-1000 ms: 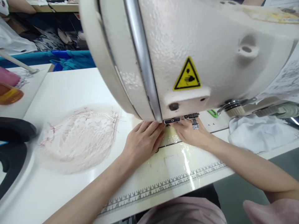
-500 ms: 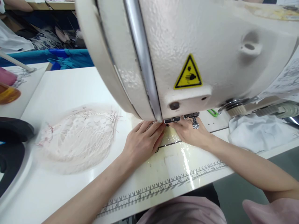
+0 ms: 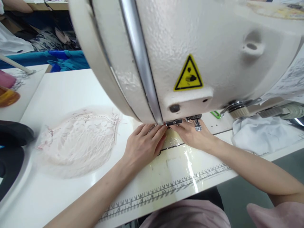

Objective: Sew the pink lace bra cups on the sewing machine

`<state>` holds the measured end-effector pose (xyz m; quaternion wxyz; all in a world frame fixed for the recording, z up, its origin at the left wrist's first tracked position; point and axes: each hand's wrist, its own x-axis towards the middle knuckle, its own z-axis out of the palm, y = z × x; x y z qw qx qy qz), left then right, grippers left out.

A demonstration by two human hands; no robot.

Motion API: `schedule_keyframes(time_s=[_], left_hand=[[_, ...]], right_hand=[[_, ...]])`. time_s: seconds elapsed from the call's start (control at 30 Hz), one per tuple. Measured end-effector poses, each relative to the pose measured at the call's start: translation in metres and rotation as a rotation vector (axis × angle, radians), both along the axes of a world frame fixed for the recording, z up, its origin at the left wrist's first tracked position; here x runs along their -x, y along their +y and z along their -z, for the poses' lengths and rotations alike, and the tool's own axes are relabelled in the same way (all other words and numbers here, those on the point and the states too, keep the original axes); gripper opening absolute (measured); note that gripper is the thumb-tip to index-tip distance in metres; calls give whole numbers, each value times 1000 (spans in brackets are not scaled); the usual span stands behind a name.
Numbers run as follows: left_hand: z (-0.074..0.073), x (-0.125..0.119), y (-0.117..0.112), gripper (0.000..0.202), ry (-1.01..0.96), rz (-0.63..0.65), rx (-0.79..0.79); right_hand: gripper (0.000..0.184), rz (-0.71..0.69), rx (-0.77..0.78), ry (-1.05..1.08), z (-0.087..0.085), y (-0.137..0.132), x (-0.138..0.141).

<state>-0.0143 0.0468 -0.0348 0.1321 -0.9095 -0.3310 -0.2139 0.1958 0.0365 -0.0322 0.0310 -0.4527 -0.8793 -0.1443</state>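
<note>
A cream sewing machine head (image 3: 190, 41) fills the upper view, with a yellow hand-warning sticker (image 3: 188, 76). My left hand (image 3: 142, 144) lies flat on the table under it. Its fingers are stretched out toward the presser foot area (image 3: 174, 122) and rest on a small pale piece that I can barely see. My right hand (image 3: 193, 134) reaches in from the right, beside a knurled metal screw (image 3: 197, 126). Its fingertips are hidden beneath the machine head. The two hands nearly touch at the needle.
A pile of pale lace pieces (image 3: 78, 139) lies on the white table (image 3: 66, 91) to the left. A printed ruler (image 3: 166, 190) runs along the front edge. White cloth (image 3: 261, 133) is bunched at the right. A black curved object (image 3: 11, 136) sits at the far left.
The view has shifted slightly. Both hands stay at the needle area, with the left fingers edged a little further under the machine head.
</note>
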Motion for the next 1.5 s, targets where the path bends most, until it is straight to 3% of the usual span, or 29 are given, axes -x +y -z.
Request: schedule_keyframes(time_s=[0.27,0.77,1.5], left_hand=[[-1,-1,-1,28,56,-62,58],[1,0,-1,33,66,-78,74],[-2,-2,-2,31,32,-108,120]], right_hand=[[58,2,106,-15,-3,0,0],[55,-74,53,41,3,1,-2],[49,-80,14,67,3,0,2]])
